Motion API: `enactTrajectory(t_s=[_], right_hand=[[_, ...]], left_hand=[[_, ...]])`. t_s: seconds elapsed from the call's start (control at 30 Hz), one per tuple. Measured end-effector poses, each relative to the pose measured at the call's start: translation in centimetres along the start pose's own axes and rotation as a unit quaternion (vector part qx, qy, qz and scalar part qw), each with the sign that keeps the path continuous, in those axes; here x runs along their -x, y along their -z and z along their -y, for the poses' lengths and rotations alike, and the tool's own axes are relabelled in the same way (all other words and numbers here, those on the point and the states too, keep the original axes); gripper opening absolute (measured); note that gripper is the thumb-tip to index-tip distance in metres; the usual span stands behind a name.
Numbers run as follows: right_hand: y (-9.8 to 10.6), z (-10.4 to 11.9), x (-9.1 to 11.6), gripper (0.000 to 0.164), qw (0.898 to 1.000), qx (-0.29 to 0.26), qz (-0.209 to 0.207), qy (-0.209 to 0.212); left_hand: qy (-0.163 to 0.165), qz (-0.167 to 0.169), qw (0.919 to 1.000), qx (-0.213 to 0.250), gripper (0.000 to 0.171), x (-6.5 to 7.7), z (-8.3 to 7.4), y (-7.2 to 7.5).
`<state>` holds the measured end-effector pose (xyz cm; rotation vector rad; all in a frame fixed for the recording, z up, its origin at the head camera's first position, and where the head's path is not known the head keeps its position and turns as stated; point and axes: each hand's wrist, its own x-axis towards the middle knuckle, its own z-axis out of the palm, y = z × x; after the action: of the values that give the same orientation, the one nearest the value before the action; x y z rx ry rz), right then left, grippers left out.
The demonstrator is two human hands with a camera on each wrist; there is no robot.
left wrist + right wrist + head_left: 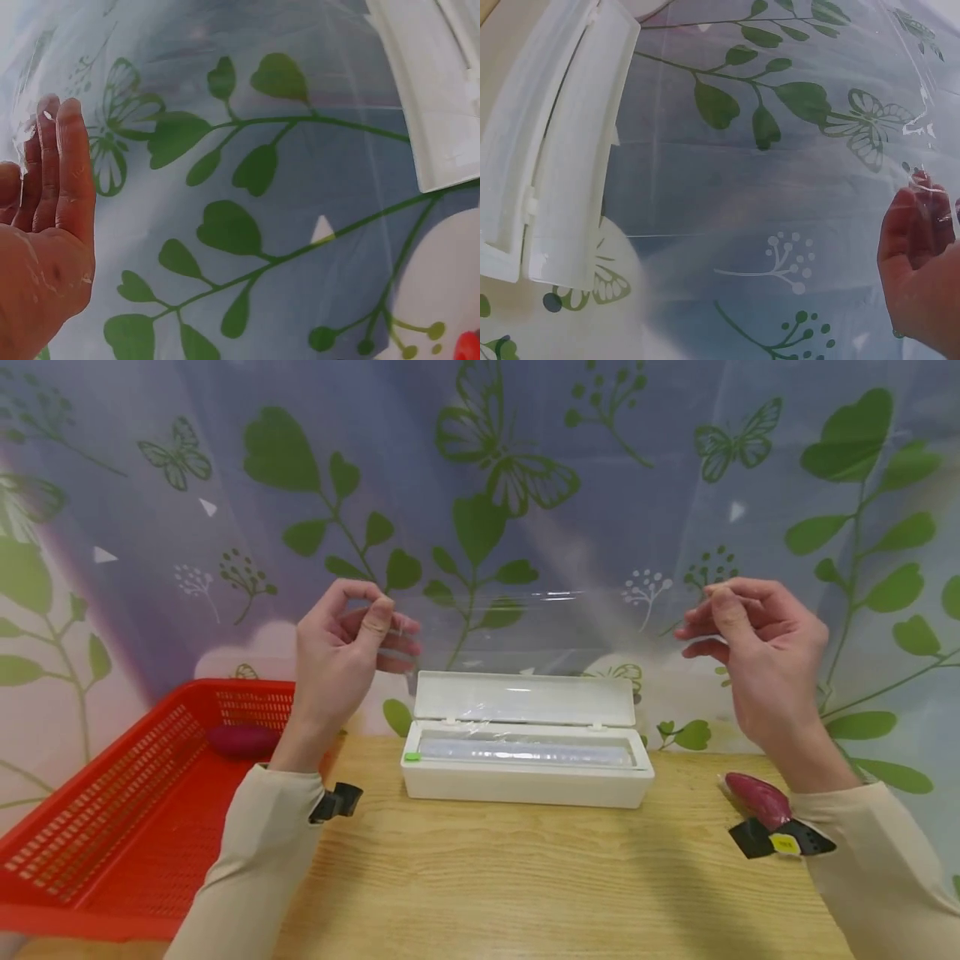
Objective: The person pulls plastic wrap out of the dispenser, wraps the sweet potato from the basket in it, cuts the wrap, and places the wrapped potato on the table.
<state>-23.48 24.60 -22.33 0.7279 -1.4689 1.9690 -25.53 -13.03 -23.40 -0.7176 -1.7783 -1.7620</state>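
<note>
Clear cling film (557, 597) stretches between my two raised hands, showing mainly by its glints. My left hand (347, 639) pinches one end between thumb and forefinger, with the other fingers loosely spread. The opposite end is pinched the same way by my right hand (765, 643). Below the film stands a white cling film box (525, 785), its lid (525, 697) tipped back and a film roll (525, 752) inside. Film runs up from the roll past the lid. Glinting folds of film (924, 105) lie over the right fingers in the right wrist view.
A red plastic basket (112, 793) stands on the left, with a purple oblong vegetable (243, 741) in it. Another reddish-purple oblong vegetable (757, 797) lies on the wooden table (525, 877) by my right wrist. Behind hangs a curtain (637, 510) printed with leaves and butterflies.
</note>
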Motion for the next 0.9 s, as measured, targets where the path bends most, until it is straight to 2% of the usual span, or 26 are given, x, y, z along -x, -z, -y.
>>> enactTrajectory(t_s=[0.13,0.27,0.43,0.57,0.67,0.77,0.9], right_hand=[[0.3,-0.3,1.0,0.02,1.0,0.016,0.02,-0.015],[1.1,-0.9,2.1,0.017,0.997,0.054,0.041,-0.045],[2.3,-1.7,3.8,0.014,0.988,0.1,0.075,-0.09],[3.1,-2.1,5.4,0.014,0.98,0.129,0.099,-0.115],[3.7,-2.2,6.6,0.015,0.974,0.143,0.116,-0.135],[4.5,-2.3,7.8,0.015,0.967,0.143,0.142,-0.158],[5.6,-2.7,9.3,0.02,0.953,0.123,0.199,-0.189]], left_hand=[[0.018,0.009,0.9998,0.003,0.007,1.1,0.8,0.2],[0.042,0.031,0.9986,0.003,0.01,2.6,1.8,0.3],[0.085,0.051,0.995,0.01,0.01,4.8,2.7,0.4],[0.099,0.071,0.9924,0.02,0.008,6.3,3.0,0.5],[0.099,0.099,0.9897,0.03,0.007,7.5,3.1,0.6],[0.094,0.141,0.985,0.036,0.006,8.4,3.2,0.7],[0.093,0.198,0.9751,0.037,0.007,9.4,3.6,0.8]])
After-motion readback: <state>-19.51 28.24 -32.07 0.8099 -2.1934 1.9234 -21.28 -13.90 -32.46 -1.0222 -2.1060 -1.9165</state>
